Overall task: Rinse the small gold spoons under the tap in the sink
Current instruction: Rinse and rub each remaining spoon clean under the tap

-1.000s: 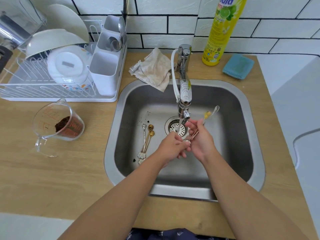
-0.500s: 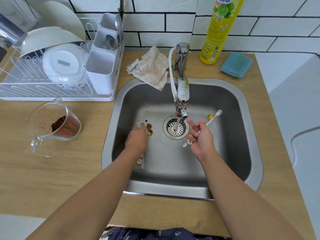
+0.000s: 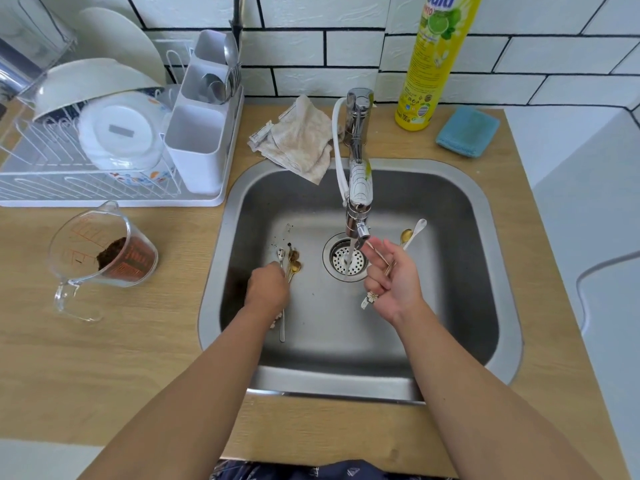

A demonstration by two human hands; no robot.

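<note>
While the right hand (image 3: 393, 282) grips two small spoons (image 3: 410, 235) beside the tap's (image 3: 358, 188) stream, the left hand (image 3: 268, 289) closes over more spoons (image 3: 294, 261) lying on the sink (image 3: 478, 271) floor; a measuring jug (image 3: 100, 251) stands on the table (image 3: 104, 358).

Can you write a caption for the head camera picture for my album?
Right hand holds two spoons beside the running tap; left hand reaches for more in the sink.

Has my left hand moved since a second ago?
Yes. The left hand has gone from beside the drain, under the tap, out left to the spoons on the sink floor.
</note>
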